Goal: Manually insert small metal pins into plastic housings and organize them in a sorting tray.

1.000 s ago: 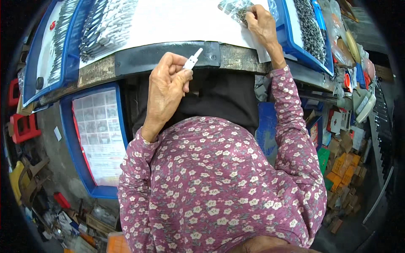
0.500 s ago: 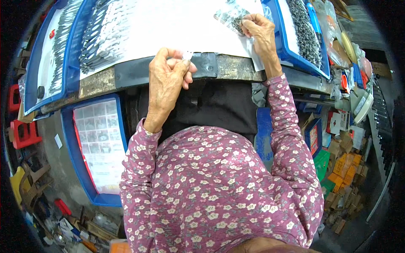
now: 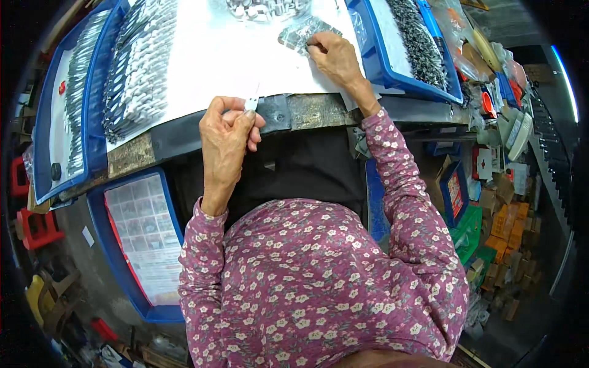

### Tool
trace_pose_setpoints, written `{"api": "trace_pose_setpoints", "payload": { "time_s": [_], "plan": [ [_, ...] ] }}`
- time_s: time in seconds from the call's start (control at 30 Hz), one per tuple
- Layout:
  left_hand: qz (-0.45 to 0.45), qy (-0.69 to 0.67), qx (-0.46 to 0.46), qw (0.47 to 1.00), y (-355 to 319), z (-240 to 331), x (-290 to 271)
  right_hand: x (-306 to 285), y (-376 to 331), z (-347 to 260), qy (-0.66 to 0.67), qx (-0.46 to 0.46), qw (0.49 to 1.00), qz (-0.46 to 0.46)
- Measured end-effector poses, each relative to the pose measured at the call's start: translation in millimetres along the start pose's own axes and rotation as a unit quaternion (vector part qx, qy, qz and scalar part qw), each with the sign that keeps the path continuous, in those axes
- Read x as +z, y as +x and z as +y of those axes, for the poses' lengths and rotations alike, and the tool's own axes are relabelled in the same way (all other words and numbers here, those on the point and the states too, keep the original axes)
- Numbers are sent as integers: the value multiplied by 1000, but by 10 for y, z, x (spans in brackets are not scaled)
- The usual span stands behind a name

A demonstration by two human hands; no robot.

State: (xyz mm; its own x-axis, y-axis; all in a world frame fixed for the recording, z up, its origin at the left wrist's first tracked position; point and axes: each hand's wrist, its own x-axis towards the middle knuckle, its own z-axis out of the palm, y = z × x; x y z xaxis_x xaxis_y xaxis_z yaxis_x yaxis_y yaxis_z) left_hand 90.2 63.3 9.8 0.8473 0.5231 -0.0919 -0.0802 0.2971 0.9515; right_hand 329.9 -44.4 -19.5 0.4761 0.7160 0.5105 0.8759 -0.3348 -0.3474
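My left hand [image 3: 226, 144] is pinched around a small white plastic piece [image 3: 251, 104] with a thin pin sticking up from it, just off the table's front edge. Over the white table surface, my right hand [image 3: 338, 60] has its thumb and fingers closed at the near edge of a clear bag [image 3: 302, 33] of small greyish parts. Whatever lies between those right fingertips is too small to make out. Beyond the bag, a heap of small white and metallic parts [image 3: 269, 8] shows at the top of the picture.
Rows of white and dark pieces [image 3: 144, 80] lie left of my hands. A blue tray [image 3: 92, 156] stands at far left. Another blue tray [image 3: 408, 89], with dark metal bits, stands at right. Below the edge leans a blue-framed sheet [image 3: 141, 245]; boxes [image 3: 506, 224] crowd the lower right.
The view has shifted, bringing the far heap of parts into sight. My right hand stays by the bag, its fingers now at the bag's near edge. My left hand still holds the white piece.
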Motion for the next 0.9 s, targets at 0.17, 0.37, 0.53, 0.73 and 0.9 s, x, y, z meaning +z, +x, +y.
{"api": "trace_pose_setpoints", "payload": {
  "time_s": [0.17, 0.37, 0.53, 0.73, 0.9],
  "plan": [
    [0, 4, -1, 1000, -7, 26, -17, -22, 16, 8, -8, 14, 1000, -10],
    [-2, 12, 5, 1000, -12, 1, -22, -100, 1, 46, 96, 91, 991, -20],
    [8, 33, 3, 999, -10, 44, -13, -170, 31, -36, 225, 132, 964, -49],
    [3, 18, 2, 1000, -11, 34, -39, -135, 10, -64, 307, 130, 942, -25],
    [5, 2, -13, 1000, -11, 60, -25, -187, -7, -139, 357, 139, 923, -27]
  ]
}}
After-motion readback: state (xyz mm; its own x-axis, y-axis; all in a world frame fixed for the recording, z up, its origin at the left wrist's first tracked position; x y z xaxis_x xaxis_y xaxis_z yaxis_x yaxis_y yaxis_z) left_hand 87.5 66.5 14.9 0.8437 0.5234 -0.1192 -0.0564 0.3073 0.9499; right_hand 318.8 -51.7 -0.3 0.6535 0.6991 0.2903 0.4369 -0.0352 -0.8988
